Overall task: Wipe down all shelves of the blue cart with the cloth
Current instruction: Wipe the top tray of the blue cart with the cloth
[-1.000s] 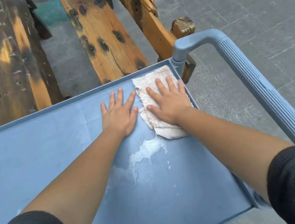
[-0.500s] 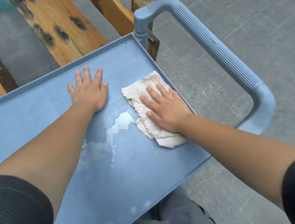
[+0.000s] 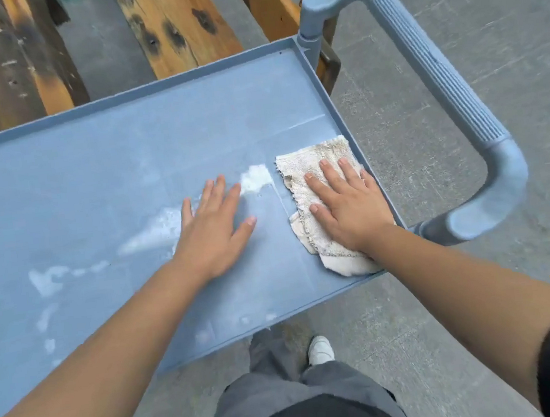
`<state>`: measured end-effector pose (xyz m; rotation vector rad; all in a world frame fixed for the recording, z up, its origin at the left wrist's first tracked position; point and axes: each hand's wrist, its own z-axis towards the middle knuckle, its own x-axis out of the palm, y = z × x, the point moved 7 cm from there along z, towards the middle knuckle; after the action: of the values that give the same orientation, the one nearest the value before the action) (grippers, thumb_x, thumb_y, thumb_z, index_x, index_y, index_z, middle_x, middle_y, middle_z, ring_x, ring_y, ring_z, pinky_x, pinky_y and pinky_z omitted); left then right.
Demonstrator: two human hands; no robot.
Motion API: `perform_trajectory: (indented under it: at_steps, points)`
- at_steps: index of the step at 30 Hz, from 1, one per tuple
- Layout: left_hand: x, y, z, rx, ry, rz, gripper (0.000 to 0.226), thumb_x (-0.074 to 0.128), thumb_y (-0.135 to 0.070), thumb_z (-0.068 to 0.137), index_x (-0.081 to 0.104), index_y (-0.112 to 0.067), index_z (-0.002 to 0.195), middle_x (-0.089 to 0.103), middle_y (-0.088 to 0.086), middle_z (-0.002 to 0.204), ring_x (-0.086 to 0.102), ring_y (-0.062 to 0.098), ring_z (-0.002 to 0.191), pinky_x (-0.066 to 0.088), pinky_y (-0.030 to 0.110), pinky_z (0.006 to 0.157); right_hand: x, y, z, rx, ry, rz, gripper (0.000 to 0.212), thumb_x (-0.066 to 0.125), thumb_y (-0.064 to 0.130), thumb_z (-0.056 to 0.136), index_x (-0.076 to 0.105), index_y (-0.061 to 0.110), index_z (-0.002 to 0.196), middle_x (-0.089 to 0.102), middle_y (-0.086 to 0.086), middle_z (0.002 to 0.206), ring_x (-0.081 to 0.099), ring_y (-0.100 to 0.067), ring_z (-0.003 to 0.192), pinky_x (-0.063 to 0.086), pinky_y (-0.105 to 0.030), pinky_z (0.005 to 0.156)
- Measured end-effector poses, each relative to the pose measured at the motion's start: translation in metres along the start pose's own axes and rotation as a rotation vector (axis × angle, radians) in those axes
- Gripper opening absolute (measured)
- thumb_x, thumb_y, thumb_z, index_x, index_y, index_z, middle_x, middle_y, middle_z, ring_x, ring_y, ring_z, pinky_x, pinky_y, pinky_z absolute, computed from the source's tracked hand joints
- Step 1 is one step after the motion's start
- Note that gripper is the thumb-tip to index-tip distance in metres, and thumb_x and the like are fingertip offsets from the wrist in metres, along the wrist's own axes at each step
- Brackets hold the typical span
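The right hand (image 3: pixel 347 208) presses flat, fingers straight and apart, on the cloth (image 3: pixel 314 173) at the top shelf's (image 3: pixel 99 180) right edge; the left hand (image 3: pixel 212 231) lies flat, fingers spread, beside wet streaks (image 3: pixel 153 234)

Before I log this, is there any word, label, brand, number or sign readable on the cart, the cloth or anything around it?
None. No text, label or number shows on the blue plastic cart shelf, its ribbed blue handle, the off-white terry cloth under the right hand, the worn wooden planks or the grey concrete floor.
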<state>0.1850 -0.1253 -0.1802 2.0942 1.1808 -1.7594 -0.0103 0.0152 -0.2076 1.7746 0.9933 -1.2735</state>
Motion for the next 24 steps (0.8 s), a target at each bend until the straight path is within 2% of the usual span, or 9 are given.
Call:
perform_trajectory:
  at_steps: [3,5,8,11,15,18,21,24]
  points:
    - [0.021,0.027,-0.108,-0.108,-0.063,-0.045,0.077,0.017,-0.062,0.089,0.018,-0.021,0.153,0.002,-0.004,0.162,-0.009,0.01,0.147,-0.003,0.047,0.116,0.001,0.001,0.0,-0.026,-0.009,0.004,0.062,0.01,0.06,0.096,0.007,0.04,0.154,0.004,0.004,0.166,-0.006,-0.025,0.151,0.002,-0.051,0.119]
    - [0.032,0.051,-0.161,-0.206,-0.11,0.006,0.077,0.018,-0.061,0.09,0.02,-0.017,0.153,0.006,-0.002,0.161,-0.006,0.011,0.147,0.001,0.049,0.117,0.001,0.002,0.0,-0.042,-0.016,0.001,0.062,0.011,0.06,0.096,0.008,0.039,0.154,0.005,0.003,0.166,-0.004,-0.026,0.151,0.002,-0.051,0.119]
    - [0.044,0.072,-0.197,-0.315,-0.12,0.132,0.081,0.02,-0.059,0.09,0.018,-0.008,0.153,0.015,0.008,0.161,0.001,0.017,0.147,0.005,0.052,0.116,0.0,0.001,-0.002,-0.048,-0.017,0.003,0.062,0.011,0.06,0.096,0.009,0.038,0.155,0.005,0.002,0.166,-0.004,-0.027,0.151,0.002,-0.052,0.119]
    - [0.052,0.078,-0.199,-0.387,-0.137,0.214,0.079,0.02,-0.053,0.09,0.017,-0.004,0.152,0.014,0.013,0.161,0.005,0.022,0.148,0.002,0.053,0.116,0.002,0.003,-0.002,-0.049,-0.023,-0.004,0.063,0.011,0.06,0.096,0.009,0.038,0.155,0.004,0.003,0.166,-0.004,-0.027,0.151,0.002,-0.052,0.12]
    - [0.052,0.077,-0.193,-0.335,-0.138,0.36,0.072,0.024,-0.046,0.092,0.023,-0.006,0.151,0.015,0.013,0.16,0.011,0.026,0.148,-0.004,0.052,0.115,0.002,0.004,-0.003,-0.024,-0.027,-0.021,0.067,0.007,0.064,0.092,0.01,0.04,0.154,0.005,0.004,0.166,-0.004,-0.027,0.151,0.002,-0.052,0.12]
    - [0.051,0.077,-0.188,-0.226,-0.117,0.39,0.07,0.027,-0.044,0.092,0.028,-0.005,0.15,0.021,0.014,0.159,0.017,0.028,0.147,0.002,0.053,0.115,0.002,0.005,-0.005,-0.006,-0.031,-0.028,0.069,0.005,0.066,0.09,0.01,0.04,0.154,0.005,0.004,0.166,-0.004,-0.029,0.151,0.002,-0.052,0.12]
    - [0.054,0.079,-0.182,-0.153,-0.093,0.327,0.07,0.026,-0.044,0.092,0.025,-0.006,0.151,0.019,0.013,0.159,0.013,0.027,0.147,0.01,0.054,0.117,0.004,0.009,-0.007,0.042,-0.035,-0.03,0.069,0.006,0.066,0.09,0.009,0.039,0.154,0.003,0.004,0.166,-0.005,-0.03,0.151,0.001,-0.055,0.119]
    - [0.057,0.083,-0.181,-0.151,-0.087,0.318,0.072,0.02,-0.047,0.093,0.016,-0.009,0.153,0.008,0.01,0.161,0.001,0.023,0.149,0.005,0.051,0.118,0.008,0.018,-0.011,0.111,-0.04,-0.007,0.07,0.008,0.067,0.091,0.008,0.038,0.154,0.002,0.003,0.166,-0.005,-0.032,0.151,0.002,-0.058,0.118]
